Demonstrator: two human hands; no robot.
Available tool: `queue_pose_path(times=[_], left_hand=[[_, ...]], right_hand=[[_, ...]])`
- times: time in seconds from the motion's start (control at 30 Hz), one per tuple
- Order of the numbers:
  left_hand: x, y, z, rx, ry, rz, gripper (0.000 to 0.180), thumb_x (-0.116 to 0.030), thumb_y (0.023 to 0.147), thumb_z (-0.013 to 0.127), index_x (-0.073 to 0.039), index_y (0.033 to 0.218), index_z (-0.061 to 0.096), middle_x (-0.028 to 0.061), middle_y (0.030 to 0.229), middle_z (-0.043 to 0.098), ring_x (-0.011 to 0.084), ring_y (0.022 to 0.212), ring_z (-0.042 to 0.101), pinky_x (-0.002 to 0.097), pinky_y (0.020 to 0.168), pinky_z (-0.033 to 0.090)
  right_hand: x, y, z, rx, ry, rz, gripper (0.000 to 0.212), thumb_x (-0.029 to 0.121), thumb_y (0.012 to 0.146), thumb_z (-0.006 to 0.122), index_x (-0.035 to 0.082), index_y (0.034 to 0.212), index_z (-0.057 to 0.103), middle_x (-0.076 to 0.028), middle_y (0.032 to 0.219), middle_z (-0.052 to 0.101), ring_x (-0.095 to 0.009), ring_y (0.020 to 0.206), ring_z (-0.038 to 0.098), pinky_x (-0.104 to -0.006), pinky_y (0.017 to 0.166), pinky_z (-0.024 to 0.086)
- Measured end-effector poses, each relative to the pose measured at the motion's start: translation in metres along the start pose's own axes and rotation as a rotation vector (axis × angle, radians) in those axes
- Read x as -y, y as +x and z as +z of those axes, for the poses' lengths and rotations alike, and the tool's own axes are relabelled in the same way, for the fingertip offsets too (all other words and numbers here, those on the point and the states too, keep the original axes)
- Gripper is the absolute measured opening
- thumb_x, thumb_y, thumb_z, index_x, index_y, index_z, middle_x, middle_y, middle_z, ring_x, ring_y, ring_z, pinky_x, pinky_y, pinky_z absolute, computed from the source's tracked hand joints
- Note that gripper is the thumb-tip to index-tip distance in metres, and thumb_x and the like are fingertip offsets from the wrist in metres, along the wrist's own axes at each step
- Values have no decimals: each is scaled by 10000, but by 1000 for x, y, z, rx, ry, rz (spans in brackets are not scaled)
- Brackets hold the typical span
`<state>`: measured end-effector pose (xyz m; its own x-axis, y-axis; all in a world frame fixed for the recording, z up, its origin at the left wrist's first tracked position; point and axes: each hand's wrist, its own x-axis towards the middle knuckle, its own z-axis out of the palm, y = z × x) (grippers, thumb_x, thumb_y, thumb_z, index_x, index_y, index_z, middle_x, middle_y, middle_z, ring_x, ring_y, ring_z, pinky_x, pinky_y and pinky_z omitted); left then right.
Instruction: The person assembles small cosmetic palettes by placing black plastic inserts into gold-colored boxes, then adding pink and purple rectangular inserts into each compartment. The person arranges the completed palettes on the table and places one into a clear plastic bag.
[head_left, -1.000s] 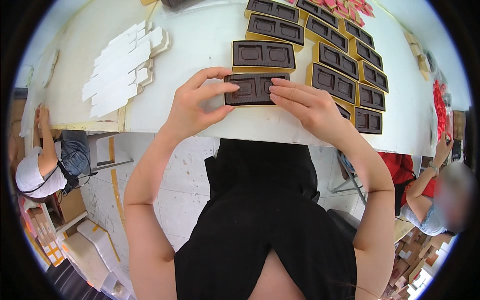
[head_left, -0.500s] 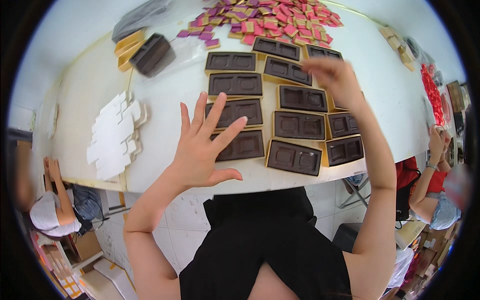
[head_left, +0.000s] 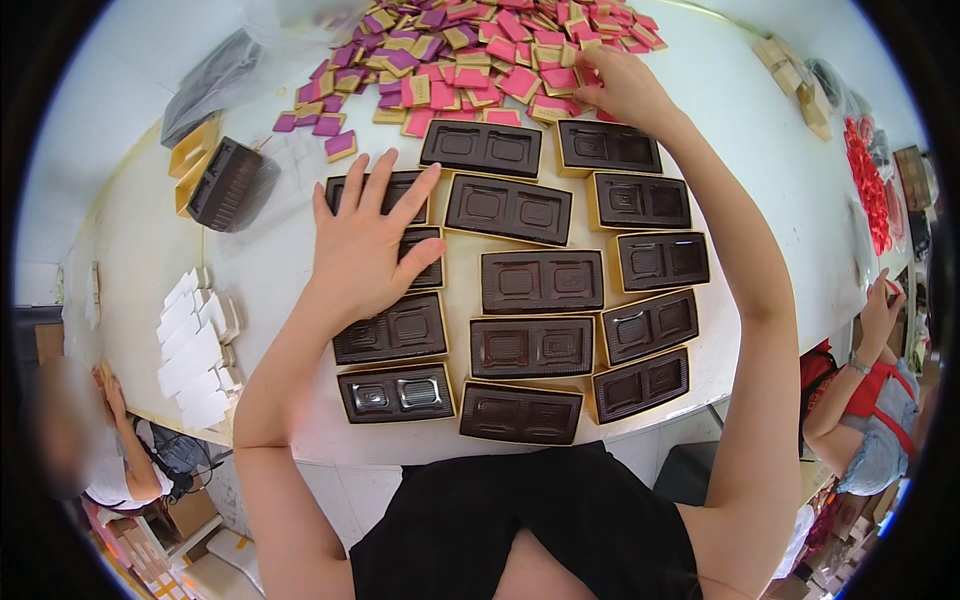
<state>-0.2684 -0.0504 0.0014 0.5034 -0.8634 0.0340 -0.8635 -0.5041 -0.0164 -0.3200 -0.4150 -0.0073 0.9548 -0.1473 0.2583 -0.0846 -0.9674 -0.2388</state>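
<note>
My right hand (head_left: 615, 88) has reached farther into the far wrapped-sweets pile (head_left: 480, 50) (fingertips hidden, grip unclear); left hand (head_left: 365, 245) lies splayed flat, covering a brown tray (head_left: 420, 258).

Dark brown two-well tray (head_left: 412, 250) — flat, gold-edged; pink and gold wrapped squares (head_left: 560, 80) — heaped beyond.

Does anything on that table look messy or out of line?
The brown trays lie in loose rows, several tilted, like the lower right ones. The pink, purple and gold squares sit in a jumbled heap by the right hand. Nothing looks damaged.
</note>
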Motion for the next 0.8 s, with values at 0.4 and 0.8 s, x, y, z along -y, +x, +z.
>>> queue_pose_path(times=[0.4,0.8], left_hand=[[-18,43,-26,-150,-131,193,850,-633,853,576,-235,1539,270,127,1612,170,434,1465,149,791,1026,136],[-65,114,13,-119,-127,575,718,-584,885,567,-248,1490,374,100,1586,266,335,1446,261,679,1087,229]], right_hand=[[-8,-75,-61,24,911,362,411,-130,816,601,36,1191,639,-34,1088,660,-103,926,645,-261,875,512],[11,-75,-52,104,361,91,214,-45,850,601,13,1021,717,-115,1044,696,-247,925,658,-354,836,528]])
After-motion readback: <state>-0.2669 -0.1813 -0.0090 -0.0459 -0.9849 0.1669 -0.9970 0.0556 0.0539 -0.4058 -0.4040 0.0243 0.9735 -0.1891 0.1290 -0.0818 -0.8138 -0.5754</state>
